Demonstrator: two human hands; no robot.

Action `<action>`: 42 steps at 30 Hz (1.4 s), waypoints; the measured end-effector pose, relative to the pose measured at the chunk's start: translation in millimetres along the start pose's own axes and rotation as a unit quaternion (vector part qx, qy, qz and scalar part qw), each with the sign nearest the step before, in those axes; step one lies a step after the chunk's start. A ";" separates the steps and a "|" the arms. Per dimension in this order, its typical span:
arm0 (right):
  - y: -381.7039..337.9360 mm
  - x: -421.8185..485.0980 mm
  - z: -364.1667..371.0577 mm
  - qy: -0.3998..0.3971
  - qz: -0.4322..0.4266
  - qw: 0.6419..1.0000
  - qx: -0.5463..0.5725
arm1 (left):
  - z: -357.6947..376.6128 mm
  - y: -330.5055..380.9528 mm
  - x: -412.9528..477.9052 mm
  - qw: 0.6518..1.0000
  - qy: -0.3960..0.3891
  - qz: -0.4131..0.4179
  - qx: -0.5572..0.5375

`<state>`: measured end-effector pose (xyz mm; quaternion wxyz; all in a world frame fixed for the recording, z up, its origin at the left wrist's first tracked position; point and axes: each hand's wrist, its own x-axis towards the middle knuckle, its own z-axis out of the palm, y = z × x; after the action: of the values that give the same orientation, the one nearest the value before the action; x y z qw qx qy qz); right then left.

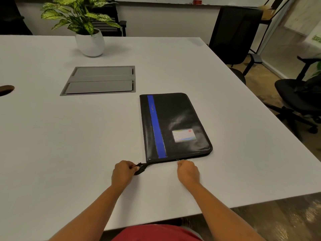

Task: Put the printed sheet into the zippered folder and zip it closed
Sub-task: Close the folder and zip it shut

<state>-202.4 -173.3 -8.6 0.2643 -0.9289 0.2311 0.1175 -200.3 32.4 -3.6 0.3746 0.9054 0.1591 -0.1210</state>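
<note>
A black zippered folder (175,126) with a blue stripe and a small label lies flat and closed on the white table (69,145). My left hand (122,173) pinches the black zipper tail end (140,168) that sticks out from the folder's near left corner. My right hand (187,171) is curled at the folder's near edge, its fingertips at the zipper line; the pull itself is hidden by the fingers. The printed sheet is not visible.
A grey cable hatch (99,80) is set in the table behind the folder. A potted plant (90,40) stands at the back. Black office chairs (295,98) are to the right, beyond the table edge. A round grommet hole (6,89) is at the left.
</note>
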 end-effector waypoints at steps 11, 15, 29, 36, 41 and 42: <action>31.9 12.8 -18.2 0.015 -0.028 0.998 -0.063 | -13.7 -12.3 1.1 0.997 0.032 -0.014 0.064; 33.8 10.5 -18.5 0.010 -0.046 0.997 -0.064 | -7.8 -1.9 -7.7 0.981 0.081 0.069 0.163; 39.6 18.5 -28.2 -0.033 -0.090 0.995 -0.030 | 35.9 64.9 22.9 0.942 -0.109 0.227 0.223; 43.6 24.1 -28.2 -0.034 -0.099 0.994 -0.027 | 56.8 78.6 52.5 0.946 -0.132 0.104 0.277; 51.5 31.3 -34.1 -0.042 -0.137 0.988 -0.048 | 66.3 71.9 59.2 0.956 -0.140 0.068 0.250; 54.2 32.4 -35.4 -0.042 -0.144 0.987 -0.054 | 66.3 69.4 59.6 0.955 -0.140 0.069 0.251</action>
<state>-197.6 -245.3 -13.8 0.2371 -0.9597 0.0767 0.1296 -125.8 -49.7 -25.1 0.1611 0.9530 0.0072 -0.2564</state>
